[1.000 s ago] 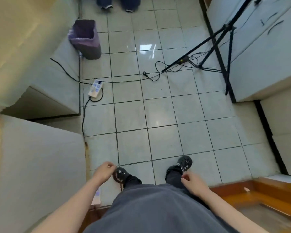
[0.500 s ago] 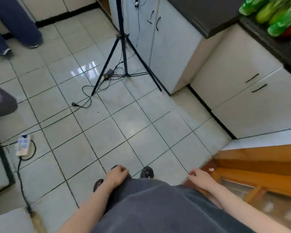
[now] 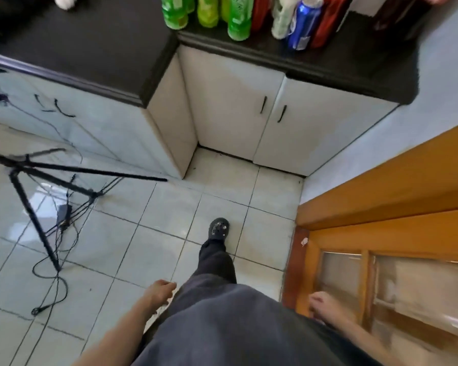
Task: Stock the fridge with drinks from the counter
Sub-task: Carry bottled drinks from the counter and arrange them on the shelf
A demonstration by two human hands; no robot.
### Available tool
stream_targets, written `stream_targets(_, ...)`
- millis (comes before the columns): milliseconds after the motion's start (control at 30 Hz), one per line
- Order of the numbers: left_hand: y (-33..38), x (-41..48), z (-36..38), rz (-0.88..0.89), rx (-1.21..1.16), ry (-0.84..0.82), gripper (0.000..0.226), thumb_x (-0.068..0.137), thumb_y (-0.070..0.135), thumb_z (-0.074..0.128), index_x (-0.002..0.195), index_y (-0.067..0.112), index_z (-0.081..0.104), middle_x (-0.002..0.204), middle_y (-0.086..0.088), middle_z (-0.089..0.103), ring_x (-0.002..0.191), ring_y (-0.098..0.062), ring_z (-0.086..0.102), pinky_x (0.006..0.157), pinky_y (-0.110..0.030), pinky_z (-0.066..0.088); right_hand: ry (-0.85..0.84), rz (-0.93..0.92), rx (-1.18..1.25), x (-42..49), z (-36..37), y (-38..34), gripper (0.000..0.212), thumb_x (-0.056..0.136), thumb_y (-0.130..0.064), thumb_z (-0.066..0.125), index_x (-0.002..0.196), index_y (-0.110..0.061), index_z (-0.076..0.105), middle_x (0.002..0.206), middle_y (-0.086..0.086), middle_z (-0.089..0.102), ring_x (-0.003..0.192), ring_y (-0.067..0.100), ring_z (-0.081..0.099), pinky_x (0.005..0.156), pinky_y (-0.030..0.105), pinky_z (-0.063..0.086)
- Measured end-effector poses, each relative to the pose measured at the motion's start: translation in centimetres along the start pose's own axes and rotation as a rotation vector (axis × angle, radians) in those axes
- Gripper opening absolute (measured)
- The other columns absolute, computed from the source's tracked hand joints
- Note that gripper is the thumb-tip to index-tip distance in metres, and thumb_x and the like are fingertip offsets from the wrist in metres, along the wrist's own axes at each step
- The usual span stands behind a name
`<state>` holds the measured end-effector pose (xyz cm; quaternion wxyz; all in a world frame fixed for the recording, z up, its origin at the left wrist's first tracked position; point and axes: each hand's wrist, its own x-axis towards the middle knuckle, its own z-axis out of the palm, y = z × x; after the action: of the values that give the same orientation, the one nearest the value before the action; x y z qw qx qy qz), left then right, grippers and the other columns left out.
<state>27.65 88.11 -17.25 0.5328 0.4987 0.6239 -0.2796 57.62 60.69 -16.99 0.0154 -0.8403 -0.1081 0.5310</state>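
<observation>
View swung onto the counter (image 3: 315, 62): drinks (image 3: 238, 19) now at 12 o'clock; one foot (image 3: 218, 228) stepped forward.

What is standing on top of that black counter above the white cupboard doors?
On the black counter stand green bottles, red bottles, a pale bottle and a blue can. Their tops are cut off by the frame.

Bottles (image 3: 238, 19) are crowding the counter (image 3: 341, 67) back edge; its front edge is lying bare. A tripod (image 3: 37, 196) is blocking floor leftward.
</observation>
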Motion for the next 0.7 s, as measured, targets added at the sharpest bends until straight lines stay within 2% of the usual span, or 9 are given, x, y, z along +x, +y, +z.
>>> stream_targets(67,5.7,1.7,-2.6,0.064,0.158,0.025,0.023,0.097,0.019,0.045,0.082,0.005,0.056,0.086,-0.014,0.057,0.080,-0.023,0.052,0.068,-0.029,0.036,0.007,0.088,0.037,0.7,-2.9,-0.4,0.014,0.095,-0.020,0.049,0.089,-0.015,0.060,0.098,0.007,0.064,0.096,0.022,0.062,0.082,0.026,0.046)
stream_targets(133,12.3,2.9,-5.0,0.154,0.293,0.057,0.021,0.096,0.021,0.046,0.091,0.004,0.058,0.097,-0.016,0.062,0.089,-0.026,0.058,0.078,-0.032,0.044,0.046,0.154,0.118,1.2,-6.0,-2.0,0.017,0.095,-0.021,0.049,0.098,-0.012,0.063,0.106,0.010,0.066,0.099,0.024,0.061,0.086,0.029,0.046)
stream_targets(233,22.8,4.3,-8.2,0.298,0.383,0.115,0.027,0.095,0.025,0.049,0.109,0.004,0.061,0.111,-0.016,0.064,0.104,-0.031,0.060,0.088,-0.033,0.045,0.144,0.149,0.261,2.1,-10.5,-6.1,0.022,0.097,-0.026,0.048,0.113,-0.016,0.060,0.107,0.000,0.059,0.099,0.017,0.056,0.090,0.029,0.044)
stream_targets(300,29.2,4.9,-9.8,0.359,0.406,0.151,0.030,0.096,0.026,0.050,0.115,0.004,0.060,0.114,-0.019,0.063,0.106,-0.033,0.060,0.090,-0.035,0.045,0.196,0.115,0.345,2.9,-12.9,-9.0,0.019,0.098,-0.028,0.047,0.112,-0.022,0.057,0.107,-0.004,0.053,0.103,0.016,0.053,0.086,0.027,0.040)
stream_targets(400,36.1,5.0,-10.3,0.386,0.375,0.171,0.024,0.095,0.021,0.049,0.104,0.003,0.062,0.103,-0.020,0.064,0.100,-0.033,0.060,0.082,-0.035,0.045,0.210,0.039,0.387,4.3,-15.1,-12.6,0.011,0.096,-0.029,0.047,0.097,-0.028,0.058,0.100,-0.007,0.058,0.095,0.013,0.055,0.084,0.028,0.043)
stream_targets(500,40.8,4.7,-8.6,0.403,0.291,0.097,0.012,0.094,0.015,0.047,0.086,0.009,0.054,0.087,-0.013,0.055,0.082,-0.023,0.054,0.069,-0.030,0.033,0.204,-0.040,0.410,6.1,-17.6,-15.3,0.012,0.093,-0.025,0.051,0.086,-0.024,0.060,0.085,-0.008,0.059,0.089,0.013,0.058,0.078,0.026,0.043)
stream_targets(600,43.8,5.0,-5.9,0.383,0.307,0.034,0.015,0.096,0.015,0.049,0.097,0.004,0.059,0.097,-0.015,0.059,0.090,-0.026,0.055,0.074,-0.032,0.040,0.241,-0.096,0.421,7.9,-22.2,-16.8,0.009,0.093,-0.021,0.052,0.091,-0.021,0.061,0.086,-0.004,0.063,0.085,0.015,0.059,0.078,0.028,0.049)
stream_targets(667,45.4,4.5,-3.8,0.333,0.252,-0.010,0.016,0.097,0.019,0.048,0.094,0.007,0.057,0.099,-0.014,0.059,0.086,-0.023,0.053,0.068,-0.030,0.039,0.397,-0.200,0.370,9.2,-26.8,-17.4,0.011,0.092,-0.016,0.054,0.098,-0.016,0.063,0.093,0.001,0.067,0.086,0.016,0.061,0.082,0.031,0.050)
stream_targets(700,46.4,4.0,-2.8,0.307,0.207,-0.028,0.015,0.097,0.022,0.047,0.090,0.012,0.054,0.097,-0.011,0.058,0.083,-0.022,0.052,0.063,-0.027,0.035,0.472,-0.275,0.356,9.7,-29.5,-18.0,0.014,0.091,-0.012,0.055,0.102,-0.013,0.063,0.097,0.001,0.067,0.088,0.015,0.060,0.084,0.028,0.048)
